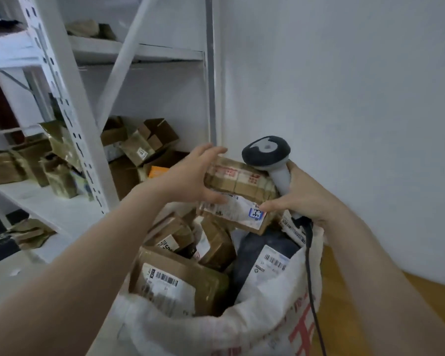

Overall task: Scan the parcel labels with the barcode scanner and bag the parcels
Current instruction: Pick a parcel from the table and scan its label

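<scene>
A taped cardboard parcel (pixel 238 186) with a white label (pixel 233 208) hangs above the open white sack (pixel 254 322). My left hand (pixel 190 176) grips its left end, thumb under the label and fingers over the top. My right hand (pixel 303 196) holds the grey barcode scanner (pixel 267 155) by its handle, head up, while its thumb and forefinger pinch the parcel's right corner by a blue sticker. The scanner's black cable (pixel 310 265) runs down over the sack's rim. Several labelled parcels (pixel 175 281) fill the sack.
A white metal shelf rack (pixel 75 124) stands at left with several cardboard boxes (pixel 141 145) on its lower shelves. A white wall (pixel 344 98) is close on the right. A yellow floor strip (pixel 370 299) lies beside the sack.
</scene>
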